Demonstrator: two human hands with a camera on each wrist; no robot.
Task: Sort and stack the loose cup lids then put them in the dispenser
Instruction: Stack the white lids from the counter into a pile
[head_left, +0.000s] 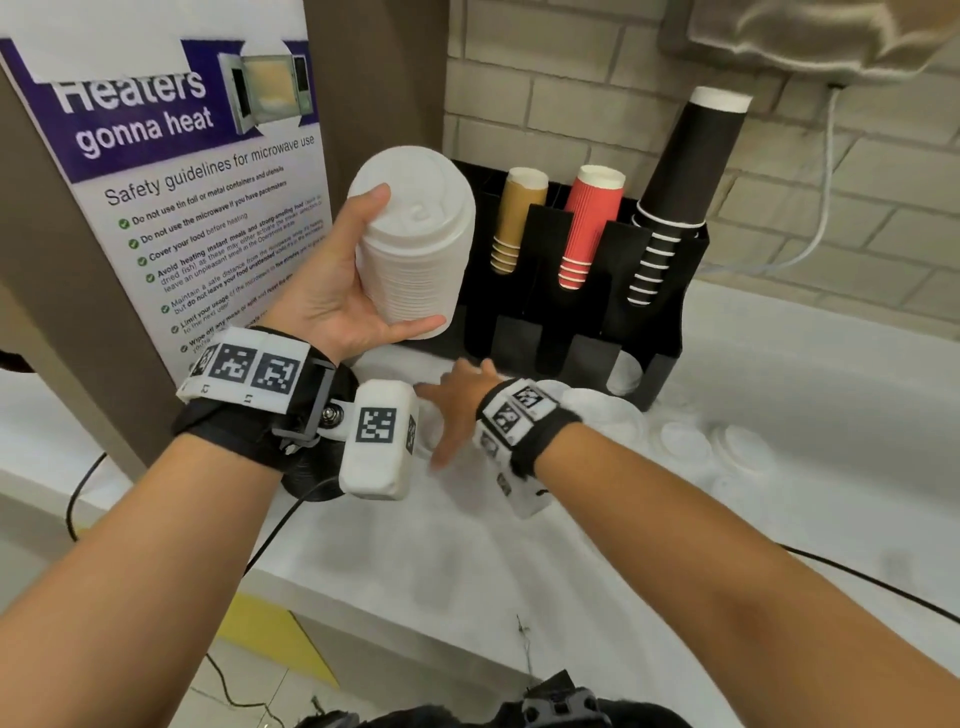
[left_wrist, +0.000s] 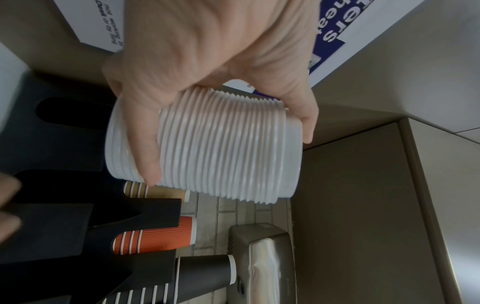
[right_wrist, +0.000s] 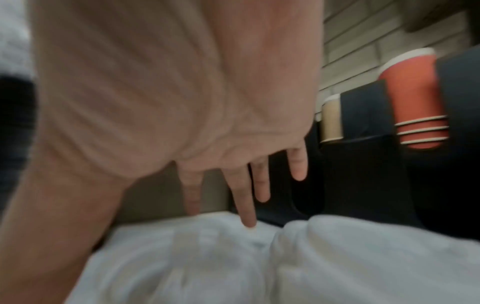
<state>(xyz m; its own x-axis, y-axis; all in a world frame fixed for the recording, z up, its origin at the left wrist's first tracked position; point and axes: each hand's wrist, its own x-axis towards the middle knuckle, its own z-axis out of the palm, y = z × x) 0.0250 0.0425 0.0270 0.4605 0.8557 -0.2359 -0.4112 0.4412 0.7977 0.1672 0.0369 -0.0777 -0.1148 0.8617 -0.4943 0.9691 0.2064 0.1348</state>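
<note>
- White counter (head_left: 779, 364) fills the lower and right frame, with loose lids (head_left: 680, 436) scattered at centre right.
- Black dispenser (head_left: 670, 322) stands at centre, holding tan cups (head_left: 514, 223), red cups (head_left: 587, 228) and black cups (head_left: 680, 192) in separate slots.
- Upper left, a microwave poster (head_left: 182, 171) hangs on the wall.
- At upper centre, my left hand (head_left: 332, 291) grips the tall stack of white lids (head_left: 415, 244), thumb and fingers curled round it, in front of the dispenser's left end.
- Just below centre, my right hand (head_left: 457, 410) reaches flat over the counter, fingers (right_wrist: 249, 195) straight and spread, holding nothing; it is blurred.
</note>
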